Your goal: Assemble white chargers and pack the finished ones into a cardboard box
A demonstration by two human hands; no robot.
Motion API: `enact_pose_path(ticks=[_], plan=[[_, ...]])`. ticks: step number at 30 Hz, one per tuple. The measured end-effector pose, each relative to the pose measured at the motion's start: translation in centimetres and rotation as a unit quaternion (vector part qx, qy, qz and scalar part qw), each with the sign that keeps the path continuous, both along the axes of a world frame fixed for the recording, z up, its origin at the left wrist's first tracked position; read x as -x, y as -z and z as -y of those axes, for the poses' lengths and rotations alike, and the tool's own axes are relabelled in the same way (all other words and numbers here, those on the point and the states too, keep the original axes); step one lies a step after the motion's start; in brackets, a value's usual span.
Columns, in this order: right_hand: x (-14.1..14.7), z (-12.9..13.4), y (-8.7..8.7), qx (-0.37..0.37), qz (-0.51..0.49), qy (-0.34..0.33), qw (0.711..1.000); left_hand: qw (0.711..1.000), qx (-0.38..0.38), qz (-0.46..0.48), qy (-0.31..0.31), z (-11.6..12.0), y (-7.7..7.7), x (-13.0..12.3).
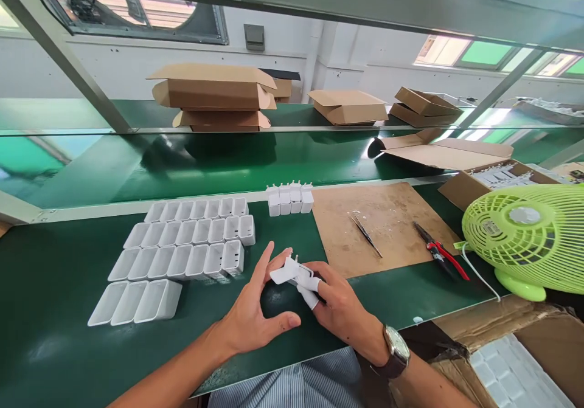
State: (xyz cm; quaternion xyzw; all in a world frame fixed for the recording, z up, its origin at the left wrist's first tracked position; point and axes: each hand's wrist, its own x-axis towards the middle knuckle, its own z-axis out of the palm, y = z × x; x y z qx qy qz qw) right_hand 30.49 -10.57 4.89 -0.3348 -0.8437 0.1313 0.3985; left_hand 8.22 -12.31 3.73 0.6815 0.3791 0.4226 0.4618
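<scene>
My right hand [340, 301], with white covers on some fingertips, grips a small white plug adapter [288, 270] with metal pins pointing up. Beside it, my left hand [255, 311] is open, thumb and fingers well apart; its fingertips come close behind the adapter, and I cannot tell whether they touch. To the left stand rows of white open-topped plastic housings [157, 301], some with small holes in their end walls. A short row of white adapters with pins [291, 199] stands near the back edge of the green table [292, 371].
A brown board [356, 244] carries tweezers [365, 235] and red-handled pliers [440, 250]. At right are a green fan [524, 231], a carton of white parts [465, 184] and, lower down, an open box [547, 335]. Cardboard boxes [214, 89] sit on the shelf behind.
</scene>
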Motion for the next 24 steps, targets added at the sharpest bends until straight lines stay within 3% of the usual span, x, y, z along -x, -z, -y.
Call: enact_pose_path(ticks=[10, 15, 18, 20, 22, 24], plan=[[0.1, 0.4, 0.0, -0.015, -0.039, 0.015, 0.999, 1.000, -0.013, 0.013, -0.008, -0.2, 0.2, 0.2], [0.2, 0.3, 0.6, 0.033, -0.029, -0.004, 0.999, 1.000, -0.007, 0.011, -0.014, -0.3, 0.2, -0.1], [0.8, 0.3, 0.7, 0.127, -0.116, -0.003, 0.985, 0.999, -0.038, -0.018, -0.027, -0.4, 0.4, -0.2], [1.4, 0.7, 0.4, 0.280, -0.241, -0.001, 0.929, 0.994, -0.094, -0.044, -0.046, -0.5, 0.6, -0.2], [2.0, 1.2, -0.1, 0.440, -0.357, -0.009, 0.824, 0.982, -0.163, -0.064, -0.068, -0.5, 0.7, -0.1], [2.5, 1.8, -0.7, 0.539, -0.425, -0.028, 0.727, 0.969, -0.222, -0.071, -0.081, -0.6, 0.8, -0.1]])
